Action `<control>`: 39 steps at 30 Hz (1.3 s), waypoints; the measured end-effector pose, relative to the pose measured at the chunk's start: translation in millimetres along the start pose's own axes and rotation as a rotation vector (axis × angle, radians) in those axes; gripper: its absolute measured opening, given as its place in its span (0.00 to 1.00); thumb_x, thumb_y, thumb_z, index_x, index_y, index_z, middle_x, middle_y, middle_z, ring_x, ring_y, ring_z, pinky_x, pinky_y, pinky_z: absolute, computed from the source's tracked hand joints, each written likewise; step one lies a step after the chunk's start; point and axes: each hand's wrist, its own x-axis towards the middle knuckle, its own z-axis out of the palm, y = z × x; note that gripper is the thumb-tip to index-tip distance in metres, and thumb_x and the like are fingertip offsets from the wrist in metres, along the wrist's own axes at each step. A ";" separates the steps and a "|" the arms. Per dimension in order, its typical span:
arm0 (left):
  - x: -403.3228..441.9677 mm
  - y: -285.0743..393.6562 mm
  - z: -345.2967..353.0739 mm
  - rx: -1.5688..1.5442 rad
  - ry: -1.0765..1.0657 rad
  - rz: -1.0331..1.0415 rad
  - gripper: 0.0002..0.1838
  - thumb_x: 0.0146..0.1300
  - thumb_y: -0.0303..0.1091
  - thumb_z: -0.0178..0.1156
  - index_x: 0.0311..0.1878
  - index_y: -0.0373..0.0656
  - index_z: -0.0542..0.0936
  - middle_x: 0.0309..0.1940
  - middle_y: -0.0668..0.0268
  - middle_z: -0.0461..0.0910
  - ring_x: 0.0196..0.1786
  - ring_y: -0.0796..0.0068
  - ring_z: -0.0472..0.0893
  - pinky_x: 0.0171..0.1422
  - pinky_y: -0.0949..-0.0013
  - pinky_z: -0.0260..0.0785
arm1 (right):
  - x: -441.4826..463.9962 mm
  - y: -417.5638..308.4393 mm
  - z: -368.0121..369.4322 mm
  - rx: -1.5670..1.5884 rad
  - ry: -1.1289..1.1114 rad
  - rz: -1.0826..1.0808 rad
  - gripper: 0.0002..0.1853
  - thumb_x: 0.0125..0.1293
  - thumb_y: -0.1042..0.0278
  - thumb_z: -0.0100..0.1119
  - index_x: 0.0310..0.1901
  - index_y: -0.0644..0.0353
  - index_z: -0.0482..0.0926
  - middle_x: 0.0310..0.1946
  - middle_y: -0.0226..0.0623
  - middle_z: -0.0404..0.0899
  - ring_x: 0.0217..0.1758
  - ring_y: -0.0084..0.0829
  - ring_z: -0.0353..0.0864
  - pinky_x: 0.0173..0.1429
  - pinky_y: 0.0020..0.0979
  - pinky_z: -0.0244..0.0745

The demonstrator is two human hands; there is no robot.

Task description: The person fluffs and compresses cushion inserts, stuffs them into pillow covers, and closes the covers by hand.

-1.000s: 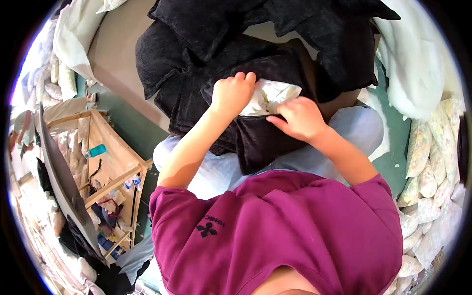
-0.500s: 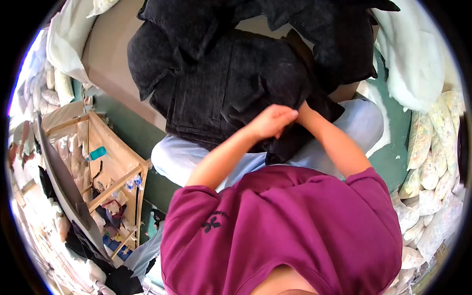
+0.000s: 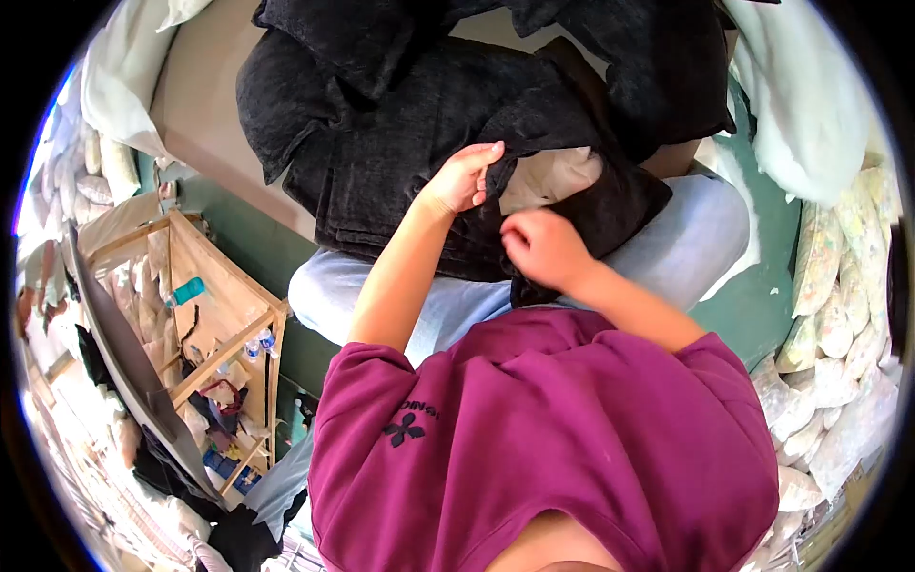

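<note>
1. The black plush fabric cover (image 3: 405,181) was laid across the lap, over pale blue denim trousers (image 3: 681,238), with its opening turned toward the hands.
2. Inside that opening, a crumpled off-white insert (image 3: 553,179) was exposed, framed above and below by the black fabric.
3. The left hand (image 3: 465,179) was placed at the left end of the opening; its fingers were curled in, and the edge of the cover was pinched between them and the thumb.
4. The right hand (image 3: 543,248) was held just below the opening, near the lower edge of the cover, its fingers loosely bent. It was blurred, and whether any fabric was gripped by it could not be told.
5. The two hands were held apart but near each other, with part of the opening left between them.
6. Beyond the cover, plump black plush cushions (image 3: 295,100) were heaped on a flat beige surface (image 3: 205,86).
7. To the left, a teal plastic bottle (image 3: 189,292) was seen within a pale wooden frame (image 3: 224,367).
</note>
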 end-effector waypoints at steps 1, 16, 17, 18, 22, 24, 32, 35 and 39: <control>7.1 -8.3 -13.9 -0.069 -0.197 0.041 0.14 0.70 0.46 0.60 0.30 0.51 0.75 0.13 0.79 0.69 0.11 0.88 0.65 0.12 0.81 0.55 | 2.5 25.3 2.2 0.116 -0.001 0.051 0.05 0.58 0.74 0.60 0.36 0.64 0.80 0.32 0.45 0.82 0.37 0.45 0.82 0.41 0.39 0.77; 4.7 -14.1 -10.3 -0.142 -0.125 0.040 0.13 0.71 0.43 0.59 0.30 0.49 0.76 0.13 0.77 0.72 0.12 0.87 0.70 0.12 0.81 0.63 | 18.0 18.8 -14.1 0.135 -0.221 0.247 0.12 0.54 0.69 0.64 0.40 0.61 0.82 0.29 0.42 0.79 0.34 0.43 0.82 0.38 0.41 0.76; 7.1 -16.2 -14.0 -0.142 -0.115 0.036 0.13 0.71 0.43 0.59 0.31 0.49 0.76 0.13 0.77 0.72 0.12 0.87 0.69 0.12 0.81 0.63 | 19.0 18.2 -14.8 0.111 -0.232 0.228 0.12 0.54 0.69 0.63 0.41 0.61 0.82 0.30 0.42 0.79 0.35 0.43 0.82 0.38 0.41 0.76; 7.8 -15.9 -14.3 -0.142 -0.105 0.034 0.13 0.71 0.43 0.59 0.31 0.49 0.76 0.13 0.77 0.72 0.12 0.87 0.69 0.12 0.81 0.62 | 20.1 17.4 -15.2 0.085 -0.243 0.208 0.12 0.55 0.68 0.63 0.41 0.61 0.82 0.30 0.42 0.80 0.35 0.43 0.82 0.38 0.41 0.76; 5.8 -5.6 -8.1 -0.074 -0.096 -0.014 0.13 0.71 0.45 0.59 0.31 0.50 0.76 0.13 0.77 0.70 0.12 0.86 0.67 0.14 0.80 0.59 | 24.2 26.8 -8.0 -0.055 -0.092 -0.037 0.08 0.55 0.69 0.62 0.37 0.58 0.82 0.31 0.37 0.78 0.35 0.41 0.82 0.35 0.40 0.77; 4.2 0.2 0.2 -0.012 -0.062 -0.045 0.13 0.71 0.45 0.59 0.31 0.50 0.76 0.13 0.77 0.69 0.13 0.86 0.65 0.15 0.79 0.58 | 23.0 18.7 -9.5 -0.252 -0.048 -0.159 0.06 0.55 0.69 0.64 0.35 0.58 0.81 0.32 0.35 0.77 0.33 0.38 0.81 0.35 0.38 0.76; 16.8 -42.6 60.7 0.913 -0.074 0.233 0.19 0.74 0.42 0.55 0.32 0.35 0.79 0.22 0.74 0.73 0.28 0.82 0.68 0.33 0.69 0.66 | -21.8 4.3 -28.3 -0.332 -0.043 -0.072 0.05 0.60 0.65 0.62 0.32 0.56 0.79 0.31 0.34 0.76 0.31 0.37 0.81 0.32 0.38 0.77; 9.7 -38.6 69.5 0.818 -0.079 0.154 0.19 0.74 0.43 0.54 0.33 0.35 0.78 0.22 0.75 0.74 0.28 0.82 0.70 0.32 0.69 0.66 | -18.0 6.0 -53.4 -0.324 -0.097 0.076 0.06 0.61 0.63 0.63 0.33 0.55 0.80 0.33 0.35 0.78 0.33 0.40 0.83 0.35 0.41 0.77; -3.6 -34.5 73.9 0.635 -0.136 0.185 0.18 0.75 0.42 0.54 0.35 0.36 0.78 0.21 0.77 0.72 0.27 0.81 0.70 0.31 0.67 0.66 | 3.3 -5.3 -94.9 -0.361 -0.295 0.133 0.07 0.61 0.61 0.63 0.33 0.54 0.81 0.34 0.35 0.80 0.36 0.42 0.83 0.39 0.44 0.77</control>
